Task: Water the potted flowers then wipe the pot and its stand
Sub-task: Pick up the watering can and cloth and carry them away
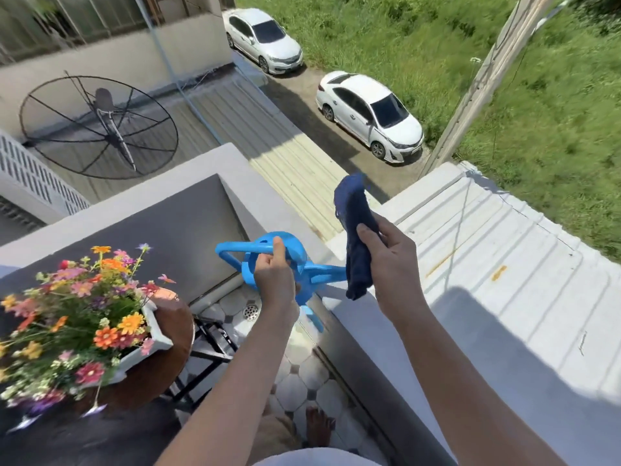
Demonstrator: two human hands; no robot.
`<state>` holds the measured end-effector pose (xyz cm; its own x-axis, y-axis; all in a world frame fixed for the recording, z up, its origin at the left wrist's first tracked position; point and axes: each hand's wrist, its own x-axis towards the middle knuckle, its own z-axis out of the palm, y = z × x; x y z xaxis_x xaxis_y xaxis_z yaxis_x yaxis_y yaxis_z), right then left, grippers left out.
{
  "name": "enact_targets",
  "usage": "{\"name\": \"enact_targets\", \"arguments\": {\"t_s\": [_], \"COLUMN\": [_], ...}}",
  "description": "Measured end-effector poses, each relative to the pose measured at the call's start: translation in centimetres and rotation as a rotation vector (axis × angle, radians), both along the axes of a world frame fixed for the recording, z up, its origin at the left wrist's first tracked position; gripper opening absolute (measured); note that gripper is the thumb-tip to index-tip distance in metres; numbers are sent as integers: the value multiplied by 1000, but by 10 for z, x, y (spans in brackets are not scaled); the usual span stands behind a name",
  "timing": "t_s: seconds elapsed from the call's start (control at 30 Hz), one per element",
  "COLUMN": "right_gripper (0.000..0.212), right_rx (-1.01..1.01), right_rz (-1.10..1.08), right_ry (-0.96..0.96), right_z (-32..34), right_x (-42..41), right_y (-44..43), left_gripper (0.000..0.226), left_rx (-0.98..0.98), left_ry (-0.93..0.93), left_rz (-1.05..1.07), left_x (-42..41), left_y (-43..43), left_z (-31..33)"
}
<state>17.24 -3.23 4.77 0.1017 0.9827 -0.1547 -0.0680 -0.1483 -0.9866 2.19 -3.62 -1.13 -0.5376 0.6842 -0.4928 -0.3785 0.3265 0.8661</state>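
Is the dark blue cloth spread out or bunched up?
Bunched up: the dark blue cloth hangs crumpled from the right hand, with no flat face showing.

Two white cars [369,116] parked along a lane; black mesh satellite dish [97,126] on a roof; grass [504,79]; concrete pole [484,82]; floor drain [251,312] in tiled balcony floor.

Bright blue plastic watering can [268,260]: smooth, glossy, sun highlights on body. Dark navy cloth [356,230]: soft, matt, crumpled folds. White rectangular planter [158,334]: painted, smooth, low sheen. Round brown stand top [174,331]: looks like wood, semi-gloss. Black stand legs [215,338]: metal, matt. Balcony floor tiles [295,381]: white, glazed. Grey parapet ledge [188,183]: painted masonry, matt, slightly rough.
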Motion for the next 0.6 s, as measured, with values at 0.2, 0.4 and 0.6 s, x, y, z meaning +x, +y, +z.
{"name": "enact_targets", "arguments": {"t_s": [0.2,0.4,0.6], "right_gripper": [14,36,25], "right_rx": [-67,-192,-365], "right_rz": [220,307,223], "right_ry": [-73,-161,-367], "right_z": [-50,-153,-321], "right_x": [-66,-129,-172], "right_y": [11,16,12], "left_gripper": [27,39,22], "left_rx": [-151,-350,-524], "left_ry": [228,447,337], "left_rz": [-34,-183,-269], "left_x": [-87,-147,-185], "left_y": [-8,-9,-4], "left_z": [-48,-151,-319]}}
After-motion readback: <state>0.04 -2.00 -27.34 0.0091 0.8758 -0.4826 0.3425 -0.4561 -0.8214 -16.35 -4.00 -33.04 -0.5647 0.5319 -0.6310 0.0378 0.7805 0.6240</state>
